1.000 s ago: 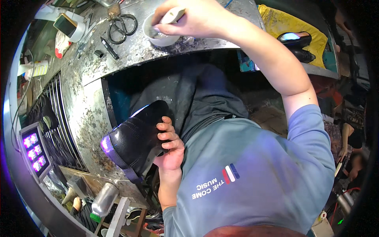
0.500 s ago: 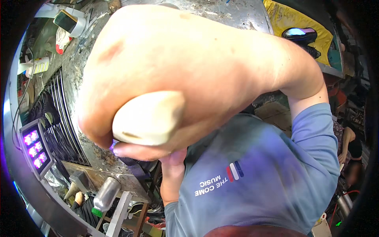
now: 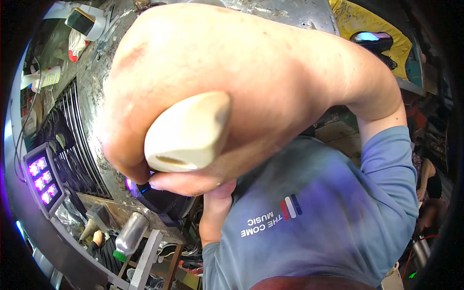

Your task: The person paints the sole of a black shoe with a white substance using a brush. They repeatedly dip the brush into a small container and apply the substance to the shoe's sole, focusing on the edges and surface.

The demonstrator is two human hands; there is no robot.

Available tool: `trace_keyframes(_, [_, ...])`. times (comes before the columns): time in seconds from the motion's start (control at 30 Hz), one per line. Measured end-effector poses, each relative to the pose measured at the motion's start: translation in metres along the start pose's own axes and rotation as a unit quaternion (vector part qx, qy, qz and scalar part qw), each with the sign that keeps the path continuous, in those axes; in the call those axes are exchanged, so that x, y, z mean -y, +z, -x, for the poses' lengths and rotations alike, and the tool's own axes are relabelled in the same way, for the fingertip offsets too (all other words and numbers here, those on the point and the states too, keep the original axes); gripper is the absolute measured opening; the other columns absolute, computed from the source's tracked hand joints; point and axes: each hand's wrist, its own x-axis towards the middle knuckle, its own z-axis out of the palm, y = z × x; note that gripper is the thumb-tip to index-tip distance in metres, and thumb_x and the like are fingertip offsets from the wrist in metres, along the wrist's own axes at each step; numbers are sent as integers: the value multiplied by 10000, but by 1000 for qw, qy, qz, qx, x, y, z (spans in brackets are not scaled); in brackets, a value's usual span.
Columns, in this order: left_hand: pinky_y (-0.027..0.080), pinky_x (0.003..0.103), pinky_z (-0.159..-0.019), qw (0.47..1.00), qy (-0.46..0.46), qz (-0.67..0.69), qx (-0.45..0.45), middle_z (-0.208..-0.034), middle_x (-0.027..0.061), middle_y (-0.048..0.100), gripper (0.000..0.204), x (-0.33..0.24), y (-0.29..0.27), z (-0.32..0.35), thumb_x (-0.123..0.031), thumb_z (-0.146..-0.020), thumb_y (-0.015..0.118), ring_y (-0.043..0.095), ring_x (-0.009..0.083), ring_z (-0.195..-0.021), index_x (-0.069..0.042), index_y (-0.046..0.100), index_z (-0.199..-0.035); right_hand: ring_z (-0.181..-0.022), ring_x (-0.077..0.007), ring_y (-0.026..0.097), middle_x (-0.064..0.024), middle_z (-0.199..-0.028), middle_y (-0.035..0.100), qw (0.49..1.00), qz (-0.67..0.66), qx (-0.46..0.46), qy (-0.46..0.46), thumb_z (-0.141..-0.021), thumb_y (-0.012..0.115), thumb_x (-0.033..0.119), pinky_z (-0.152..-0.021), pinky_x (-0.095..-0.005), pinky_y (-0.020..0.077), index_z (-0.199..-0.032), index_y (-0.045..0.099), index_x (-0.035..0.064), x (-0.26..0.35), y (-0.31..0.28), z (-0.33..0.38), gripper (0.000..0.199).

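My right hand [image 3: 208,72] comes in close from the right and fills much of the view. Its fingers are wrapped round a smooth cream-coloured handle [image 3: 186,135], whose wide end points up; the tool's other end is hidden. Under the fist shows a dark piece with a stitched edge [image 3: 166,202], shoe-like, with a violet sheen. Of my left hand [image 3: 220,193] only a small part appears behind the right hand. Its fingers are hidden, so what it holds cannot be seen.
A worn metal bench [image 3: 101,87] lies beneath, with a rack of dark bars [image 3: 87,140] at left. Nearby are a lit lamp panel [image 3: 44,180], a metal bottle with green cap [image 3: 130,237], a phone [image 3: 80,21], and a dark shoe [image 3: 372,41] on yellow cloth [image 3: 355,17].
My right hand has shifted slightly right, and the handle's top end has tilted up. More of the dark piece shows below the fist.
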Motion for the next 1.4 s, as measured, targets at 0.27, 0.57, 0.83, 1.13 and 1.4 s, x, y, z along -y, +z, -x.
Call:
trace_keyframes(0.27, [601, 320, -610, 992, -82, 24, 90, -1011, 132, 713, 377, -9, -13, -9, -164, -1019, 481, 728, 235, -781, 38, 449, -1336, -664, -304, 659, -127, -691, 680, 999, -53, 11, -1, -698, 756, 211, -656, -405, 528, -778, 743, 49, -4, 12, 1, 182])
trace_keyframes(0.57, [604, 325, -593, 978, -123, 12, 170, -967, 170, 728, 372, 10, -9, -24, -163, -1033, 466, 744, 254, -766, 68, 424, -1321, -703, -303, 670, -130, -726, 689, 995, -101, 14, -15, -683, 757, 184, -673, -401, 531, -793, 737, 40, -10, 20, 7, 182])
trace_keyframes(0.83, [607, 319, -599, 946, -158, 92, 267, -971, 173, 737, 370, 29, -10, -43, -221, -1042, 467, 746, 252, -759, 59, 458, -1284, -751, -299, 685, -124, -771, 702, 989, -129, -34, -66, -686, 764, 184, -692, -397, 537, -813, 736, 43, -19, 35, 17, 192])
trace_keyframes(1.13, [608, 322, -595, 955, -214, 15, 204, -941, 184, 742, 334, 14, 0, -35, -208, -1047, 443, 749, 268, -764, 47, 476, -1260, -722, -344, 646, -114, -760, 654, 980, -168, -26, -106, -795, 723, 145, -630, -422, 518, -827, 653, 54, -22, 28, 20, 119])
trace_keyframes(1.4, [599, 336, -603, 952, -206, 30, 224, -946, 191, 743, 315, 17, -3, -31, -153, -1055, 401, 750, 288, -779, 36, 484, -1293, -713, -310, 659, -107, -771, 674, 988, -142, -5, -65, -796, 734, 163, -636, -394, 526, -821, 670, 46, -26, 21, 22, 135])
